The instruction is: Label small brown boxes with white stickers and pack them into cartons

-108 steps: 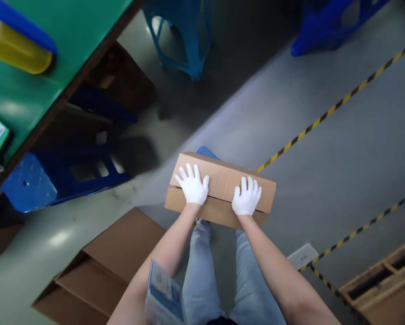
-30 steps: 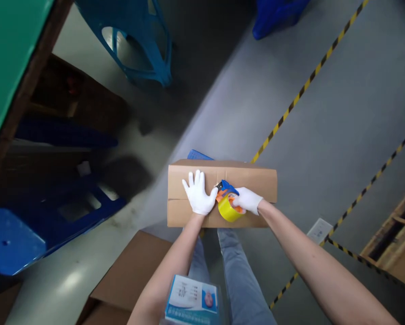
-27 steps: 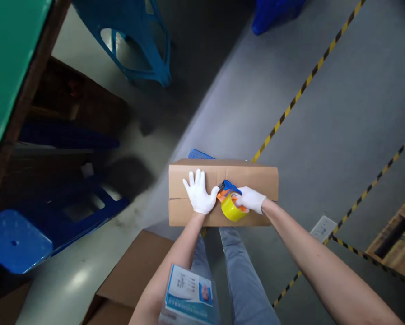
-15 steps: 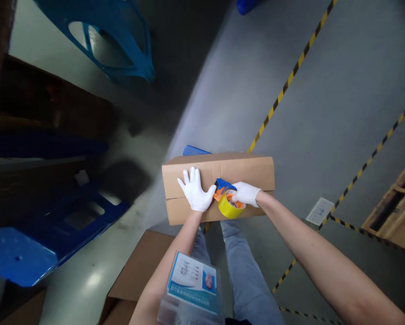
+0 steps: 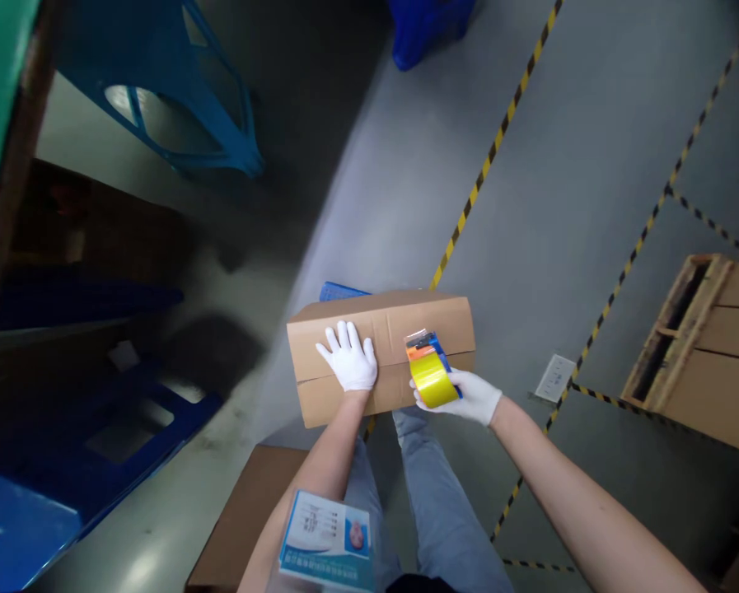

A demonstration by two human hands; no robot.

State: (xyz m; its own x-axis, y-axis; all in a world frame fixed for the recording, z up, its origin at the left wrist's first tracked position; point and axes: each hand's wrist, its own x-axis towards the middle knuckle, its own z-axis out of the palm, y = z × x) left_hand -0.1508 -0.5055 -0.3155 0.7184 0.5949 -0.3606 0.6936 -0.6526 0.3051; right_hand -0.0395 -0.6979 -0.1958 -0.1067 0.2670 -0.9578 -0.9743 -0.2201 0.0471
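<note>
Our left hand point(image 5: 349, 361) is spread flat on top of the cardboard box point(image 5: 434, 313). Our right hand point(image 5: 475, 396) is wrapped around the tape dispenser point(image 5: 429, 368), which touches the box's near edge.

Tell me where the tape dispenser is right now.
Head view, just right of centre: the tape dispenser is held in the right hand against the near side of the cardboard box, right of the left hand lying flat on it.

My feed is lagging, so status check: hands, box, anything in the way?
Left hand open, flat on brown cardboard box. Right hand grips blue dispenser with yellow tape roll, over box's near edge. Left hand sits beside it, apart.
</note>
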